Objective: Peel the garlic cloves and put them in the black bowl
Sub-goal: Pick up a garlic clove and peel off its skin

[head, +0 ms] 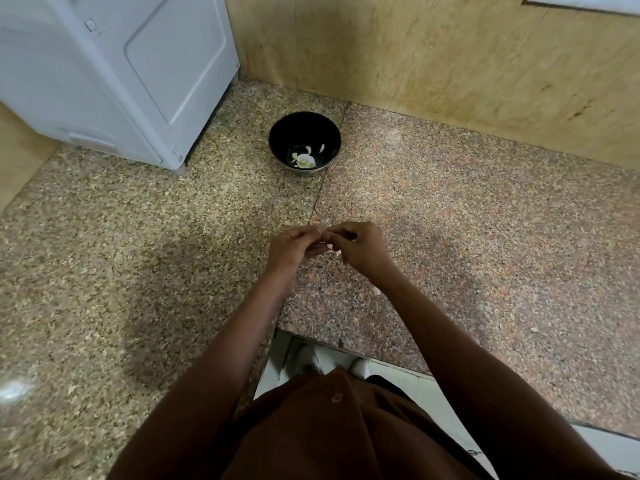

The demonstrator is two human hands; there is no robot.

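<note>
Mid-task: we pinch a garlic clove (329,242) w/ both left hand (294,249) & right hand (360,247), few peeled already in black bowl (277,140) at 12 o'clock.

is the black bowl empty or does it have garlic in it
Not empty: the bowl stands upright on the counter with a few pale peeled cloves at its bottom.

Speckled granite counter (485,237), black bowl (304,133), white appliance (114,74), pale scrap (376,291)
</note>
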